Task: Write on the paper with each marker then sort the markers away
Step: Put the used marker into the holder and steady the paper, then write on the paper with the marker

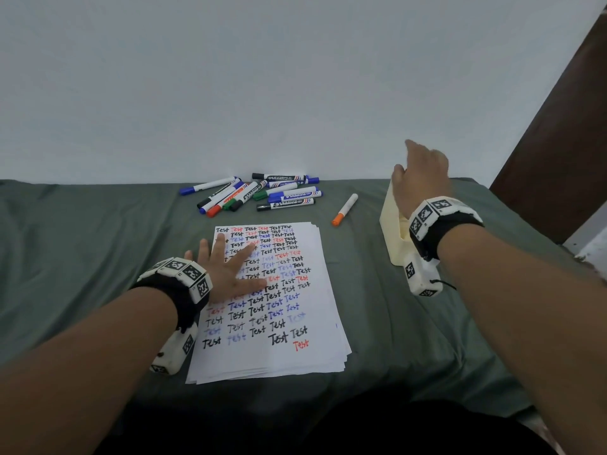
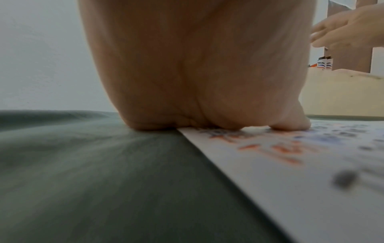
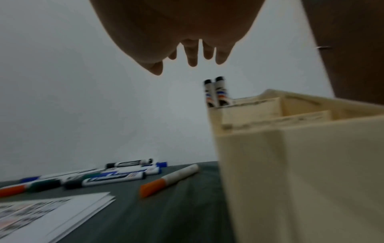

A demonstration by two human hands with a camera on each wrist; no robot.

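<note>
Paper (image 1: 295, 310) covered with "Test" rows; left hand (image 1: 226, 267) flat on it; right hand (image 1: 422, 178) apparently empty, fingers loose.

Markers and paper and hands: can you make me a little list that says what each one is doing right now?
left hand: flat on the paper, fingers spread, pressing it down
right hand: above the cream holder, fingers loose, no grip on anything
paper: stack on the green cloth, top sheet covered with "Test" in black, blue and red
cream holder: has compartments; two markers stand in the far one
orange marker: lies alone between pile and holder
marker pile: lying capped behind the paper
</note>
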